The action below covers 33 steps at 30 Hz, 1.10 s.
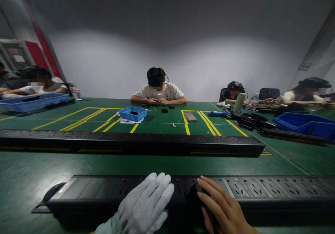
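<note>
A long black power strip [94, 188] with socket outlets and small red buttons lies across the table in front of me. My left hand [146, 206], in a pale grey glove, rests on the strip with its fingers stretched out flat. To its right my bare right hand [222, 206] is curled round a black object [193, 192] at the strip's top. Most of that object is hidden by my fingers and shadow, so its kind does not show. Outlets run on to the right of my right hand.
A second long power strip [146, 143] lies parallel farther back. Beyond it are a blue tray [133, 114], yellow tape lines and a person [162, 92] seated opposite. Blue bins [306, 122], a blue tool [220, 113] and a bottle [252, 104] stand right. Other people sit at both sides.
</note>
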Each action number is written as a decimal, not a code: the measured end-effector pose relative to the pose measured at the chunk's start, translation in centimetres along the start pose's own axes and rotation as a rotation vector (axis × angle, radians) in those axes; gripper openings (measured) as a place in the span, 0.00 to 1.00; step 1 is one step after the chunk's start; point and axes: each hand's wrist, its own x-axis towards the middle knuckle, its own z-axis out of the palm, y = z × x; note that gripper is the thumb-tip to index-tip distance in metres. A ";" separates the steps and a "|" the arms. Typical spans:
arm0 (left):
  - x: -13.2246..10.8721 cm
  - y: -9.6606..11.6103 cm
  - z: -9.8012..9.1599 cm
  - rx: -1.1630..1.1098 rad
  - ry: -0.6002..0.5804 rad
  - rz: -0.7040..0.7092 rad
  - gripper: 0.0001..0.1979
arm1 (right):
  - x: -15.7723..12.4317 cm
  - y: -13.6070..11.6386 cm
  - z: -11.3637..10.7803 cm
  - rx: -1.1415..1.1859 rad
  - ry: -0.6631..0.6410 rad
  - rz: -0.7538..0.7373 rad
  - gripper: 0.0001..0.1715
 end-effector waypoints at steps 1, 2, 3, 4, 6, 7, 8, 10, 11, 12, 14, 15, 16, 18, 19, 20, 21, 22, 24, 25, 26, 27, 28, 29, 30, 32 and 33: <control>0.1 0.0 0.0 0.000 0.013 0.000 0.19 | -0.1 0.0 0.0 0.003 0.001 0.002 0.23; 0.2 -0.1 -0.1 0.002 0.024 -0.001 0.18 | -0.1 0.0 0.0 0.006 0.004 0.002 0.24; 0.3 -0.1 -0.1 0.004 0.031 0.000 0.18 | -0.2 0.0 0.0 0.009 0.003 0.005 0.24; 0.4 -0.1 -0.1 0.007 0.033 0.000 0.18 | -0.2 0.0 0.0 0.010 -0.001 0.012 0.24; 0.5 0.0 -0.1 0.013 0.030 -0.001 0.18 | -0.2 0.1 0.0 0.009 -0.005 0.018 0.24; 0.5 0.0 0.0 0.016 0.027 0.000 0.18 | -0.2 0.1 0.0 0.009 -0.004 0.017 0.24; 0.5 0.0 0.0 0.020 0.024 0.002 0.18 | -0.1 0.1 0.0 0.009 -0.007 0.018 0.24; 0.4 0.0 0.0 0.026 0.020 0.009 0.18 | 0.1 0.0 0.0 0.008 -0.005 0.011 0.25; 0.3 0.1 0.0 0.025 0.020 0.012 0.18 | 0.1 0.0 0.0 0.008 -0.004 0.010 0.25; 0.3 0.0 0.0 0.022 0.021 0.011 0.18 | 0.2 -0.1 0.0 0.007 -0.002 0.013 0.24; 0.2 0.0 -0.1 0.011 0.027 0.006 0.18 | 0.2 -0.1 0.0 0.002 -0.005 0.022 0.24; 0.2 0.0 -0.1 0.006 0.031 0.004 0.18 | 0.1 -0.1 0.0 0.000 -0.005 0.021 0.24; 0.1 0.0 0.0 0.002 0.035 0.003 0.19 | 0.0 -0.1 0.1 -0.001 -0.005 0.018 0.24; 0.1 0.0 0.0 -0.003 0.034 0.004 0.19 | -0.3 0.0 0.1 -0.005 -0.008 0.008 0.24; 0.1 0.0 0.0 -0.006 0.034 0.006 0.19 | -0.4 0.0 0.1 -0.004 -0.010 0.004 0.24; 0.0 0.0 0.0 -0.007 0.033 0.007 0.19 | -0.4 0.0 0.1 -0.004 -0.010 0.004 0.24; 0.0 0.0 0.1 -0.008 0.033 0.006 0.19 | -0.4 0.0 0.1 -0.006 -0.010 0.006 0.24; 0.0 0.0 0.1 -0.009 0.034 0.004 0.19 | -0.3 0.0 0.1 -0.007 -0.012 0.010 0.23; 0.0 0.0 0.1 -0.006 0.037 0.001 0.19 | -0.1 -0.1 0.0 -0.010 -0.006 0.019 0.23; -0.1 0.0 0.1 -0.002 0.036 0.001 0.19 | 0.0 -0.2 -0.1 -0.012 -0.002 0.023 0.23; -0.1 0.0 0.1 0.002 0.036 0.003 0.19 | 0.2 -0.2 -0.1 -0.013 0.001 0.026 0.23; 0.0 0.0 0.1 0.006 0.036 0.005 0.18 | 0.2 -0.2 -0.2 -0.010 0.001 0.026 0.23; 0.0 0.0 0.1 0.008 0.035 0.006 0.18 | 0.3 -0.2 -0.2 -0.006 -0.001 0.024 0.23; 0.0 0.0 0.1 0.010 0.036 0.007 0.18 | 0.3 -0.2 -0.2 -0.001 -0.003 0.019 0.23; 0.0 0.0 0.1 0.012 0.036 0.007 0.18 | 0.2 -0.1 -0.2 0.002 -0.006 0.013 0.24; 0.1 0.0 0.1 0.013 0.036 0.006 0.18 | 0.1 -0.1 -0.2 0.002 -0.011 0.012 0.24; 0.1 0.1 0.0 0.012 0.038 0.004 0.18 | 0.0 0.0 -0.1 -0.001 -0.008 0.012 0.24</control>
